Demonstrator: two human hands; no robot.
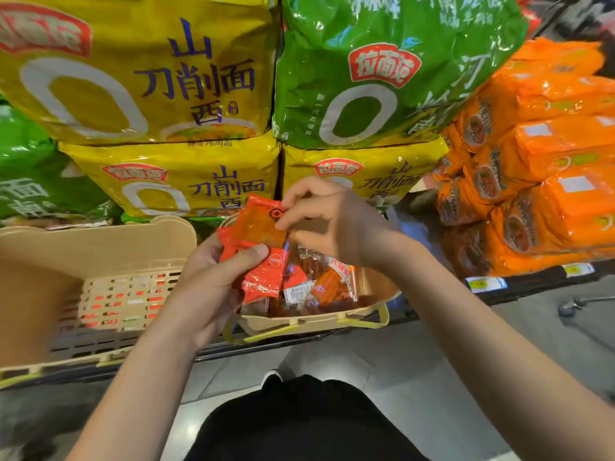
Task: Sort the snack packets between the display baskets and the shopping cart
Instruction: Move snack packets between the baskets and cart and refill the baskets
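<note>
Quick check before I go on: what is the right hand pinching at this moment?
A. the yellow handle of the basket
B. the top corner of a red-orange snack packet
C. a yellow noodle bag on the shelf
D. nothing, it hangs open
B: the right hand pinches the upper corner of the red-orange snack packet, held above the basket, while the left hand grips a bunch of red packets.

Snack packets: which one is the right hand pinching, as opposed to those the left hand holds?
The topmost red packet, pinched at its upper right corner by the right hand. The left hand grips the others as a stack beneath it, thumb on top.
</note>
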